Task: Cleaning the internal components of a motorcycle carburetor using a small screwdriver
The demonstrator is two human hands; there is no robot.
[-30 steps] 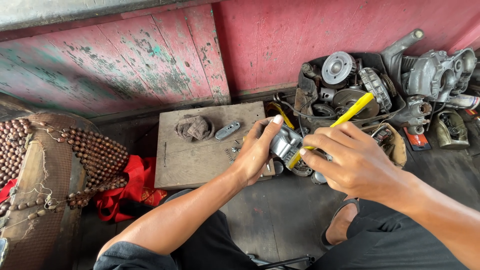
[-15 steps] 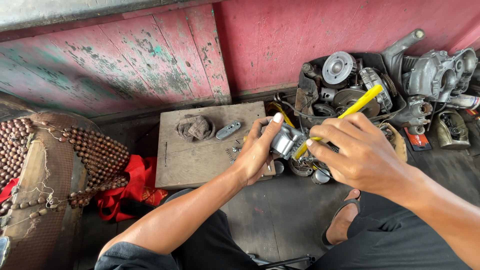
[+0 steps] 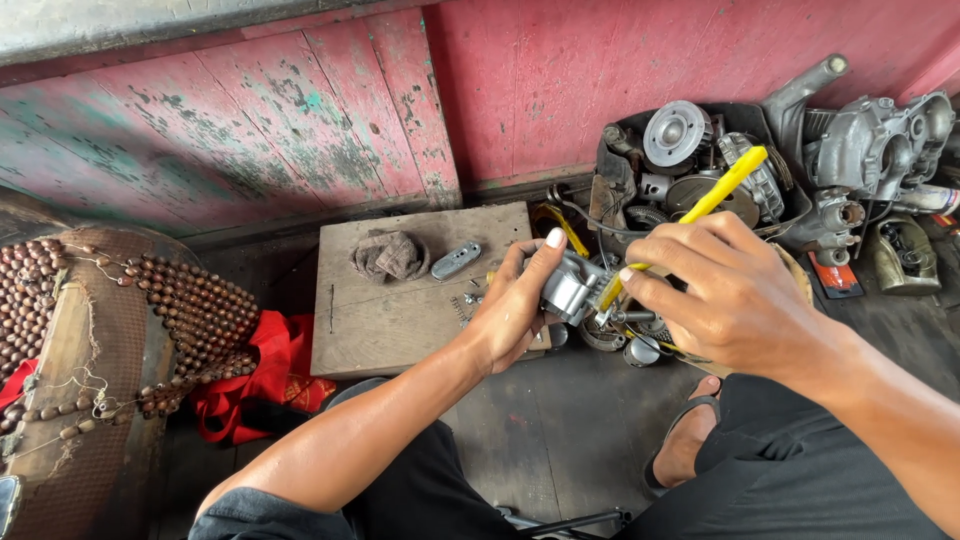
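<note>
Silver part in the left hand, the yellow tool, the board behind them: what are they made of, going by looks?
Silver part, gripped by the left hand: likely cast metal, dull grey sheen with bright edges. Yellow tool in the right hand: handle looks like plastic, uniform glossy colour; its tip is hidden. Board: bare wood, unfinished, with visible grain, scratches and stains.

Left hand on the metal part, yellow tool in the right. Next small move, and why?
Probably keep the left hand clamped and turn or press the yellow tool gently into the metal part. The right hand grips the tool near its lower end, its tip appears to meet the part, and the part is held above the wooden board rather than resting on it, so it could twist.
</note>
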